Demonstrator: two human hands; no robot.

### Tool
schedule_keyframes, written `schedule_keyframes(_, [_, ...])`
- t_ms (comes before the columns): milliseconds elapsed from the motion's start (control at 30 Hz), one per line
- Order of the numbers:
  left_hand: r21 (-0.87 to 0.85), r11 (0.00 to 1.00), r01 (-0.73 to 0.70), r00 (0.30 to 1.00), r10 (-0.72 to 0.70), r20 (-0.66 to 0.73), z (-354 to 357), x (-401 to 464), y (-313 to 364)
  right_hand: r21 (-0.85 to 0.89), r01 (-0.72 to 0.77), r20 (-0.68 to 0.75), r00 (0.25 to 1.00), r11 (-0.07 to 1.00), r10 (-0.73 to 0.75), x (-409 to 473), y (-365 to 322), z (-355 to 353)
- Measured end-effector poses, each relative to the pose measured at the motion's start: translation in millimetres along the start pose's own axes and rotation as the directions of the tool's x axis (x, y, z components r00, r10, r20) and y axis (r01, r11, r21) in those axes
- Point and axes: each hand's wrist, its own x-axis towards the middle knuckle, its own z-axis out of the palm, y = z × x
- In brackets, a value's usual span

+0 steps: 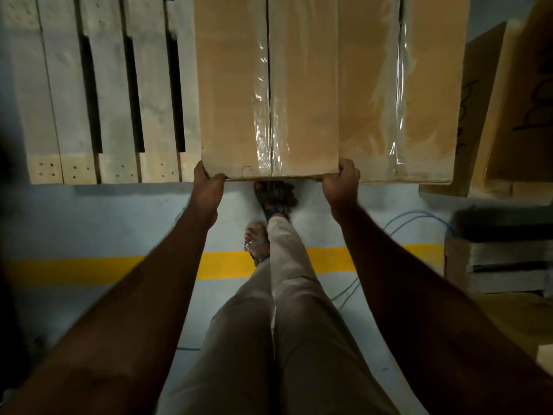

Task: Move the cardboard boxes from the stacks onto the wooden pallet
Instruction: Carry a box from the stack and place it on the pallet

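A tan cardboard box [233, 85], sealed down its middle with clear tape, lies over the right part of the pale wooden pallet [68, 94]. My left hand [208, 187] grips its near left corner, thumb on top. My right hand [341, 182] grips its near right corner the same way. A second taped box [419, 85] lies close against its right side. The box's near edge overhangs the pallet's front edge above my feet.
More cardboard boxes [508, 109] with dark markings stand at the right. A dark box and stacked boards [502, 259] sit low at the right. Blue cables [413, 220] and a yellow line [74, 269] cross the grey floor. My legs stand below the box.
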Motion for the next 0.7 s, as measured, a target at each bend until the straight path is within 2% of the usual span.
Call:
schedule_keyframes(100, [0.001,1.000,0.031,0.999,-0.031,-0.010,2,-1,-4,0.029,-0.050,0.037,0.998,0.998,0.049,-2,1,3])
schedule_keyframes(200, [0.045,0.998,0.047,0.999,-0.047,-0.003,4,0,-6,0.037,-0.007,0.044,0.999,0.999,0.005,-4,10,3])
schedule_keyframes(333, [0.159,0.982,0.104,0.994,-0.107,0.005,5,3,-6,-0.004,0.171,-0.023,0.985,0.985,-0.171,-12,20,2])
schedule_keyframes(433, [0.146,0.978,0.149,0.989,-0.144,-0.042,12,1,-1,-0.030,0.278,-0.073,0.957,0.960,-0.279,-19,23,2])
schedule_keyframes(500, [0.154,0.979,0.131,0.987,-0.115,-0.108,17,-1,0,-0.067,0.316,-0.104,0.941,0.946,-0.322,-20,21,-1])
schedule_keyframes(600, [0.310,0.948,0.075,0.979,-0.012,-0.201,26,-7,2,-0.090,0.380,-0.173,0.904,0.921,-0.390,-21,17,-6])
schedule_keyframes(700, [0.475,0.880,0.013,0.982,0.078,-0.172,35,-12,5,-0.123,0.397,-0.119,0.904,0.910,-0.411,-23,16,-5])
